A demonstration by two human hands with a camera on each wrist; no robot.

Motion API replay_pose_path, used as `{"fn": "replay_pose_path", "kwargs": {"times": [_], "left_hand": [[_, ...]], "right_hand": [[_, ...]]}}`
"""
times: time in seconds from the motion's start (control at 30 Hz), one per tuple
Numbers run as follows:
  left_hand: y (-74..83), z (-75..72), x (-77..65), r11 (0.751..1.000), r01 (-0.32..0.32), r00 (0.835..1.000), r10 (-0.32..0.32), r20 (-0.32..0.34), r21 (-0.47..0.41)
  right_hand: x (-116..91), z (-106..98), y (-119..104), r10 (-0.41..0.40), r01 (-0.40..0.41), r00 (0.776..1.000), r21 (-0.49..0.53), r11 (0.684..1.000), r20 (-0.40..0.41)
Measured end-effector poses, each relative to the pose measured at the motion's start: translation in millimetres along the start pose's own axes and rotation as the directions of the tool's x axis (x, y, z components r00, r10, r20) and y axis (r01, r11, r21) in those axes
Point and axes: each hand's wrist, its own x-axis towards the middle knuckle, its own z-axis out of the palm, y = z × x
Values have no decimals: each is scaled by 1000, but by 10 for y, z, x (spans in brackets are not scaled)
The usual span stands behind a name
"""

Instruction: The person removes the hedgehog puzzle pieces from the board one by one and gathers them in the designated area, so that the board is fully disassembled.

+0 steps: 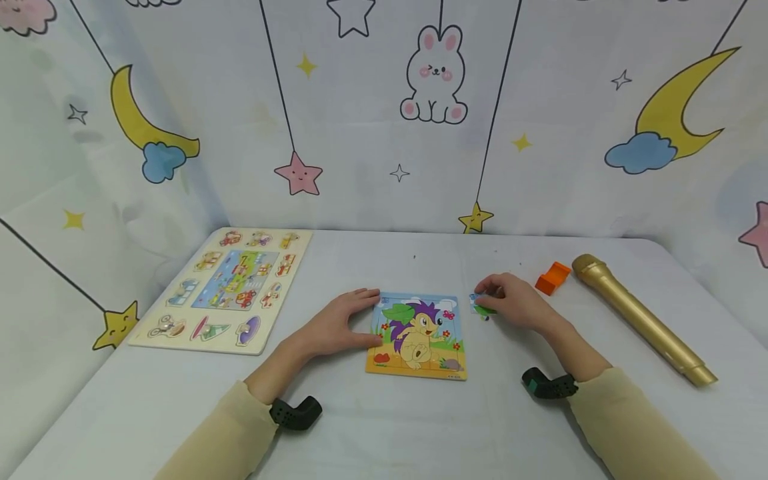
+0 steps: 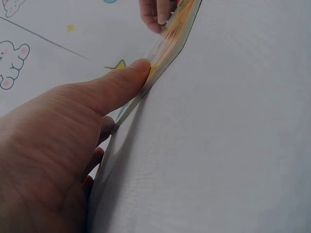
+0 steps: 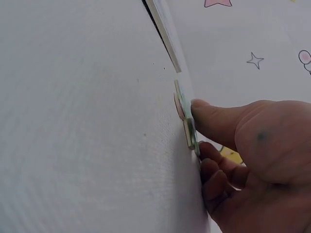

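Observation:
A square hedgehog jigsaw puzzle [image 1: 420, 337] lies face up in its tray on the table. My left hand [image 1: 339, 327] rests at its left side, fingertips at the upper left corner and thumb lower down. In the left wrist view the thumb [image 2: 124, 82] lies along the tray's edge. To the right of the tray, my right hand [image 1: 516, 303] pinches a small blue and green puzzle piece [image 1: 474, 307]. The right wrist view shows the thumb at a piece [image 3: 187, 119] that overlaps another, with the other fingers curled near its end.
A larger wooden peg puzzle board [image 1: 273, 263] with vehicle pictures lies at the left. On the right are an orange block-like object [image 1: 553, 278] and a gold microphone [image 1: 645, 320]. A patterned cloth backdrop [image 1: 372, 133] rises behind the white table.

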Motion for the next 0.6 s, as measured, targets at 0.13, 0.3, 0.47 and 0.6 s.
{"fn": "replay_pose_path", "kwargs": {"times": [0.13, 0.3, 0.47, 0.6], "left_hand": [[-7, 3, 2, 1000, -1, 1000, 1, 1, 9], [-3, 3, 13, 1000, -3, 1000, 3, 0, 13], [-9, 5, 25, 1000, -2, 1000, 2, 6, 15], [-15, 7, 19, 1000, 3, 1000, -3, 5, 14]], "right_hand": [[-3, -6, 0, 5, -5, 1000, 10, 1000, 2], [-16, -41, -11, 19, -19, 1000, 37, 999, -3], [-22, -60, -99, -2, 3, 1000, 74, 997, -13], [3, -26, -249, -34, 34, 999, 111, 993, -7]]}}
